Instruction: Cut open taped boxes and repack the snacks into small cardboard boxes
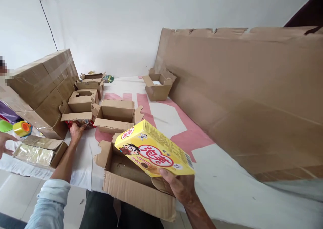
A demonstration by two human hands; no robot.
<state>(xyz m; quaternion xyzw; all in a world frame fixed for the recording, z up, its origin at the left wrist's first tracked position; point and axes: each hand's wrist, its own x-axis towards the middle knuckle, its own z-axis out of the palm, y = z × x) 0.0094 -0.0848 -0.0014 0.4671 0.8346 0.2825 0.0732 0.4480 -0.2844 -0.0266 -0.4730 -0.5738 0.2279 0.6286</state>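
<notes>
My right hand (180, 187) grips a yellow snack carton (153, 151) at its lower right corner, thumb on the printed front. The carton is tilted above an open cardboard box (136, 192) near the table's front edge. Over to the left, my left hand (76, 131) is closed on a shiny red packet (88, 124) at the front of another small open box (77, 116). Its fingertips are partly hidden against the packet.
An open box (114, 124) stands mid-table, another (158, 91) farther back. A big taped carton (45, 91) stands left, a tall cardboard panel (239, 98) right. A co-worker's hand (6, 143) is near a taped box (37, 151) and tape roll (22, 128).
</notes>
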